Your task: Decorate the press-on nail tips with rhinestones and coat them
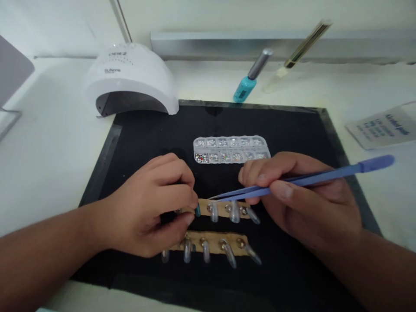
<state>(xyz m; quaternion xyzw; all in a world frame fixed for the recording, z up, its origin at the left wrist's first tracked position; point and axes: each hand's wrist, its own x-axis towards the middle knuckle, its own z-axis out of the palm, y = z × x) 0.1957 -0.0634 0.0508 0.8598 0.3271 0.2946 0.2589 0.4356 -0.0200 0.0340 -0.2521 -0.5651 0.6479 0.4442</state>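
My right hand [312,199] holds a pair of blue-purple tweezers [312,177] between thumb and fingers. Their points are slightly apart over the upper tan strip [222,210], and I cannot make out anything between them. This strip carries clear false nail tips [234,211] on round metal mounts, plus a teal nail tip [197,210] near its left end. That end is pinched between the thumb and fingers of my left hand [156,203], which partly hides it. Closer to me lies a lower tan strip [212,242] with several more clear tips, its left end behind my left hand.
A clear divided case [232,149] of rhinestones lies on the black mat [156,125]. Behind stand a white nail lamp [130,73], a turquoise polish bottle [245,89] and a slim bottle with a gold cap [292,56]. An alcohol pad packet [383,125] is at right.
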